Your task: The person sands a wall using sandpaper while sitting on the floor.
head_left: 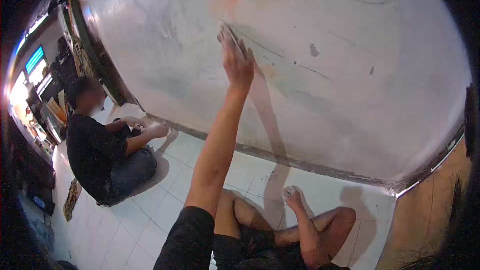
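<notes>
My left hand (236, 62) reaches up and presses against the pale wall (320, 100). Its fingers point upward, with a thin grey piece (220, 36) showing at their edge, mostly covered by the hand; its kind is unclear. Next to the fingertips, a dark line runs down to the right across the wall, and an orange smear lies above. Low down by my folded legs, my right hand (291, 196) is closed with whitish dust on its fingers. Whatever it may hold is hidden.
A person (100, 150) in dark clothes sits on the white tiled floor (150, 220) to the left, hands near the wall's base. A dark strip (265, 155) edges the wall's bottom. At right is a brown panel (420, 215); stacked items (55, 110) stand far left.
</notes>
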Available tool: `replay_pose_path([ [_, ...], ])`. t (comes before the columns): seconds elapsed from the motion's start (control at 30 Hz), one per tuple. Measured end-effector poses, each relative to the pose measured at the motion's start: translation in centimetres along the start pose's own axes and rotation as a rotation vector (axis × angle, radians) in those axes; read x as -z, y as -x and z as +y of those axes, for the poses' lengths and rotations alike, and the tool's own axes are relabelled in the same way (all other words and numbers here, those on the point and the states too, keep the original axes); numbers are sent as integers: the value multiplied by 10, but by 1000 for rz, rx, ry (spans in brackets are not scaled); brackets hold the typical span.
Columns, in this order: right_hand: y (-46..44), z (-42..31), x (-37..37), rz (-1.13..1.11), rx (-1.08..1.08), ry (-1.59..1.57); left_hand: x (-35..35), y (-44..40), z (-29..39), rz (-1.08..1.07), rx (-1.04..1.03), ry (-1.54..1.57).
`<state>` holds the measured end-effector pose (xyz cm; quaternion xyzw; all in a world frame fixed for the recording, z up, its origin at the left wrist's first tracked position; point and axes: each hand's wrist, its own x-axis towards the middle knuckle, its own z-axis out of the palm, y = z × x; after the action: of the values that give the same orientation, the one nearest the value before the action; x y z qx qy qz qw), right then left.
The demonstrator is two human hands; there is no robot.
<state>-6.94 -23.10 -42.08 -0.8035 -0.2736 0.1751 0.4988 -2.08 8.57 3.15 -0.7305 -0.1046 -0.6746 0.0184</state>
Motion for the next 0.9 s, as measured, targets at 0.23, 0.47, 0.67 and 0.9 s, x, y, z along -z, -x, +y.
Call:
replay_pose_path([
  [0.23,23,-5,-7,1,224,164,12,131,-21,-261,-156,14],
  [0.47,96,-78,69,-8,-6,-692,15,36,19,-554,-268,-1309],
  [0.67,209,-63,215,853,-140,-682,-12,30,-44,-447,-271,-844],
  [0.9,290,164,307,918,-355,192,4,70,-25,-183,-231,-42],
])
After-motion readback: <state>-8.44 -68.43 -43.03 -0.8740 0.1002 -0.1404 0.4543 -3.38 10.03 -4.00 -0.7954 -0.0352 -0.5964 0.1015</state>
